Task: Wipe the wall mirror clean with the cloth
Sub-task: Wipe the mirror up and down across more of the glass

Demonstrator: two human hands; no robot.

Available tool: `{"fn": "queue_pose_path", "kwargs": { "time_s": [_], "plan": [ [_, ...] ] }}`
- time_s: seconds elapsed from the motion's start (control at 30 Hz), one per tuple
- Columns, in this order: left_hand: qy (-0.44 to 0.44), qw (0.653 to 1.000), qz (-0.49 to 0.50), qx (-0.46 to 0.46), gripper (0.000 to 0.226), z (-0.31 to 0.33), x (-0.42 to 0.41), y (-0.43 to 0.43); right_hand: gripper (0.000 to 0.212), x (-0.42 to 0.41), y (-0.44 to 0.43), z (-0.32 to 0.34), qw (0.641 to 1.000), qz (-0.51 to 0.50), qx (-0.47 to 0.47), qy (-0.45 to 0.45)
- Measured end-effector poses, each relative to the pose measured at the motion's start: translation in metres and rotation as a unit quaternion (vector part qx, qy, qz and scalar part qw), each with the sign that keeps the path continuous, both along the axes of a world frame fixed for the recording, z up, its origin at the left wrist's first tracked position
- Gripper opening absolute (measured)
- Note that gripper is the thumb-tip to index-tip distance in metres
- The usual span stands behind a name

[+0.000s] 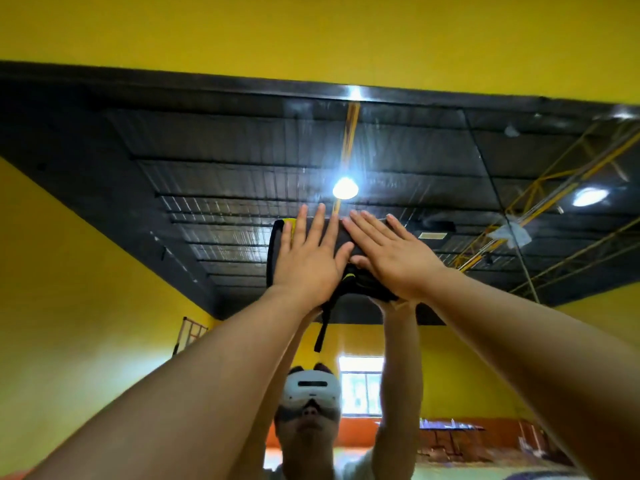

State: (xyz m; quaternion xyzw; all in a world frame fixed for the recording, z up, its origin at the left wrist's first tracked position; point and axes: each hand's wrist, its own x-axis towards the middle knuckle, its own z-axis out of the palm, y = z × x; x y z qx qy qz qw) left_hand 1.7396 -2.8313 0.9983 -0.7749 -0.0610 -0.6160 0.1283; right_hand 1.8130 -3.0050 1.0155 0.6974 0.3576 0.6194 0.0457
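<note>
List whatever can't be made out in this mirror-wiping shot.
Head view only:
1. Black, yellow-trimmed cloth: mostly covered by the flat left hand and right hand, so its outline is unclear.
2. Large wall mirror, glass behind the cloth: hidden, cleanliness unknown.
3. Mirror's lower and side edges: outside the frame.
4. Smears near the reflected ceiling lamp: washed out by glare.

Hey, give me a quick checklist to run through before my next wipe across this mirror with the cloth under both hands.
1. The left hand lies flat on the cloth: ok.
2. The right hand lies flat on the cloth: ok.
3. The cloth is pressed against the wall mirror: ok.
4. Glass above the cloth is clean: not ok, streaks show.
5. The cloth's loose strip is tucked in: not ok, it dangles below.
6. Cloth damp enough: cannot tell.
</note>
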Motion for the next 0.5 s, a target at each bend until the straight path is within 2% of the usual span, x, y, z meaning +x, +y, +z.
{"fn": "queue_pose_path", "kwargs": {
  "time_s": [0.07,0.13,0.23,0.27,0.33,0.43,0.5],
  "plan": [
    [0.024,0.999,-0.036,-0.002,0.064,0.005,-0.006,0.002,0.068,-0.012,0.0,0.005,0.999,-0.033,-0.006,0.04],
    [0.049,0.992,-0.112,-0.022,0.057,0.009,-0.013,0.005,0.065,-0.032,0.005,0.002,0.993,-0.025,0.001,0.118],
    [0.059,0.98,-0.181,-0.049,0.053,0.017,-0.019,0.007,0.062,-0.055,0.026,-0.005,0.964,0.101,0.098,0.226],
    [0.056,0.981,-0.182,-0.047,0.053,0.017,-0.019,0.007,0.06,-0.056,0.036,-0.009,0.955,0.131,0.143,0.225],
    [0.037,0.983,-0.174,-0.039,0.053,0.013,-0.017,0.006,0.058,-0.046,0.056,-0.018,0.954,0.142,0.207,0.167],
    [-0.019,0.995,-0.097,0.001,0.055,0.003,-0.008,0.005,0.058,-0.024,0.067,-0.027,0.963,0.118,0.227,0.079],
    [-0.052,0.997,-0.062,0.009,0.056,-0.001,0.0,0.003,0.058,-0.015,0.063,-0.026,0.967,0.115,0.222,0.055]
  ]
}}
